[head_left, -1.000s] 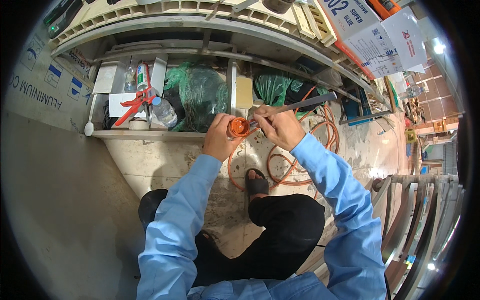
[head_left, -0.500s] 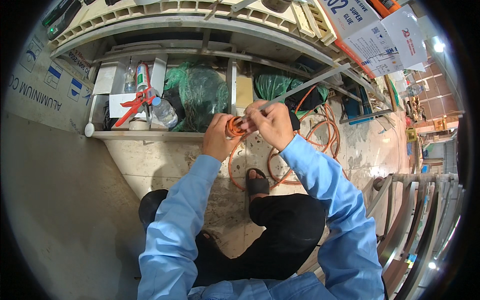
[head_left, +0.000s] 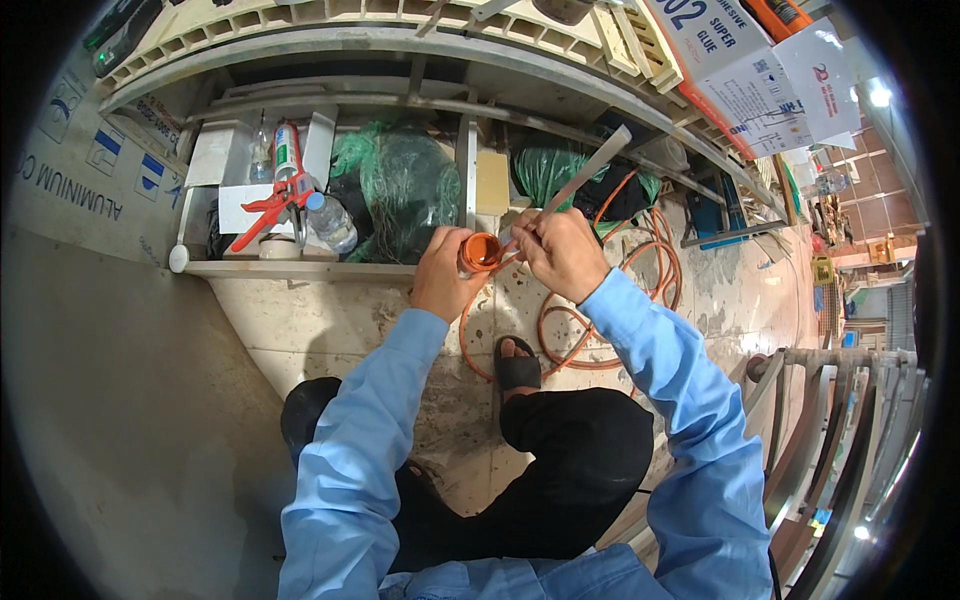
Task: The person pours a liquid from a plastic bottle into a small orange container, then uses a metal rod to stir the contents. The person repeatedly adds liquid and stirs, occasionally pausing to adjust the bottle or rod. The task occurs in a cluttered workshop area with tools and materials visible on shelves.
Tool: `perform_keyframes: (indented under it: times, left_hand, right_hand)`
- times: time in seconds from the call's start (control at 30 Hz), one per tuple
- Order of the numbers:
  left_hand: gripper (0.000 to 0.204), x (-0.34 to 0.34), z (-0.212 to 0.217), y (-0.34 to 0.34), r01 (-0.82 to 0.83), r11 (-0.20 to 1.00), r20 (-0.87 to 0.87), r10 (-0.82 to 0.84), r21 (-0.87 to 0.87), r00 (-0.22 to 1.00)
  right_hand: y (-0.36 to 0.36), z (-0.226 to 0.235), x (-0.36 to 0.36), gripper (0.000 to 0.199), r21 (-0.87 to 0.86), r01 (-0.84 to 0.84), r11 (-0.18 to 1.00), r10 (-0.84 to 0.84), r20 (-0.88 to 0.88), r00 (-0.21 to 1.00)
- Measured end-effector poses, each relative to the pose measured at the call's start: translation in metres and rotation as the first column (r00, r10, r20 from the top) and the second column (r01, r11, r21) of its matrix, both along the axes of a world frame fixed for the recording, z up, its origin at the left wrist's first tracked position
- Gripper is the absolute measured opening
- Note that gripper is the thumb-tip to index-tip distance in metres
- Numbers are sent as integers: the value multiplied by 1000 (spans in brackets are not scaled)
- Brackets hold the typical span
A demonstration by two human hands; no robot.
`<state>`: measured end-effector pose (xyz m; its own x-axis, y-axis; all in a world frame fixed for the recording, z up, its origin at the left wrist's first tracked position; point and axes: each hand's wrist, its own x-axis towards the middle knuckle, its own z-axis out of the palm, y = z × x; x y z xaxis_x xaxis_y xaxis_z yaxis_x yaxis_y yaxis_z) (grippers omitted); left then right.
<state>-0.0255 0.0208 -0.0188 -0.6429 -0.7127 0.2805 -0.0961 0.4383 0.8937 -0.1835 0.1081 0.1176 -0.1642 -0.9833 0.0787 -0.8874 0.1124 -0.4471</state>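
My left hand (head_left: pixel 441 275) is closed around a small round container with an orange-brown rim (head_left: pixel 481 251), its open mouth facing up. To the right of it, my right hand (head_left: pixel 565 255) grips a thin flat light-grey strip (head_left: pixel 592 170). The strip slants up and away to the right, above a green plastic bag. Its lower end is close to the container's rim, partly hidden by my fingers; whether it touches the rim I cannot tell. What lies inside the container is too small to make out.
Ahead is a low metal-framed shelf (head_left: pixel 330 270) holding a red caulking gun (head_left: pixel 268 208), a clear plastic bottle (head_left: pixel 335 226) and a green plastic bag (head_left: pixel 405 185). An orange hose (head_left: pixel 668 265) coils on the floor. A printed carton (head_left: pixel 735 75) stands at the upper right.
My right hand has shifted right and slightly down, away from the container. The strip now points up more steeply, and the container's mouth shows more clearly. My left hand keeps its hold.
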Motion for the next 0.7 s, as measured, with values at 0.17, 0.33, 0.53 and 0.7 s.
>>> perform_keyframes:
  times: [0.17, 0.33, 0.53, 0.7]
  left_hand:
    - [49, 0, 1, 0, 47, 994, -11, -47, 96, 999]
    - [50, 2, -2, -3, 1, 1000, 8, -1, 3, 1000]
    - [51, 6, -6, -7, 11, 1000, 20, -11, 17, 1000]
    - [50, 7, -3, 3, 67, 996, -32, -65, 54, 997]
  right_hand:
    - [-9, -6, 6, 12, -74, -10, 997, 6, -44, 999]
    - [-10, -20, 21, 15, -178, 0, 984, 45, 249, 967]
    - [8, -6, 12, 14, -44, -100, 994, 109, 430, 896]
    - [9, 6, -5, 11, 38, -42, 998, 30, 262, 965]
